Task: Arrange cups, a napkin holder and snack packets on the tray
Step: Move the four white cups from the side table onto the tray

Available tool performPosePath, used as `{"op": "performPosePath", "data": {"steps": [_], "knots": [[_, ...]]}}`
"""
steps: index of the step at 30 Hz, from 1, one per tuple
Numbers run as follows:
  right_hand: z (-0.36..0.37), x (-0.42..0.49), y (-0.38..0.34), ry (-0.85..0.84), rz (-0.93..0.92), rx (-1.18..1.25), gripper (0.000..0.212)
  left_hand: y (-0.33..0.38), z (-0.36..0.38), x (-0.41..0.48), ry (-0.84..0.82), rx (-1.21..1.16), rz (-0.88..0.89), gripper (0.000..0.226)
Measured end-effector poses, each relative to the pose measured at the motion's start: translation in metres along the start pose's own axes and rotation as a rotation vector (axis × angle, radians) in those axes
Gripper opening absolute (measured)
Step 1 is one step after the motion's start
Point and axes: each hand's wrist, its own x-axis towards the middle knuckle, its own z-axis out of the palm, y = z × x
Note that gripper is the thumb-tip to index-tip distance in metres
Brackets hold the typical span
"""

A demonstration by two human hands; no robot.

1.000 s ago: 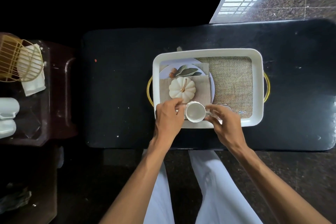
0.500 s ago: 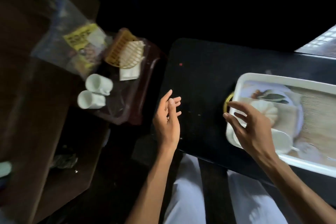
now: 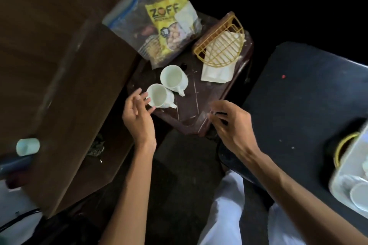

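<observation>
Two white cups stand on a dark brown side table (image 3: 199, 113): the near cup (image 3: 159, 96) and the far cup (image 3: 173, 79), touching each other. My left hand (image 3: 138, 114) is open, its fingertips at the near cup's left rim. My right hand (image 3: 231, 123) hovers open over the side table's near right corner, holding nothing. A gold wire napkin holder (image 3: 220, 45) lies over white napkins (image 3: 217, 72). A clear zip bag (image 3: 157, 20) holds a yellow snack packet (image 3: 163, 24). The white tray (image 3: 346, 177) with a gold handle sits at the right edge, a cup (image 3: 359, 195) inside it.
A black table (image 3: 302, 101) carries the tray on the right. A brown wooden surface (image 3: 49, 65) fills the left, with a pale small cup (image 3: 27, 146) lying near its left edge. My white-trousered legs are below.
My view swung left from the tray to the side table. Both hands let go of the cup in the tray and moved left; my left hand now reaches the near cup.
</observation>
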Motion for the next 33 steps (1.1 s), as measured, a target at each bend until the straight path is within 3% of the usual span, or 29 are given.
{"op": "performPosePath", "data": {"steps": [7, 20, 27, 33], "knots": [[0.065, 0.033, -0.021, -0.094, -0.006, 0.002, 0.025, -0.017, -0.004, 0.054, -0.057, 0.048, -0.103, 0.025], [0.104, 0.047, -0.015, -0.111, 0.055, -0.017, 0.02, -0.033, 0.001, 0.048, -0.142, 0.083, -0.224, 0.025], [0.088, 0.033, -0.013, -0.057, 0.063, 0.052, 0.011, -0.026, -0.001, 0.021, -0.124, 0.025, -0.267, 0.033], [0.027, -0.015, 0.009, 0.017, 0.008, 0.087, 0.012, -0.013, 0.012, -0.049, -0.223, -0.029, -0.264, 0.021]]}}
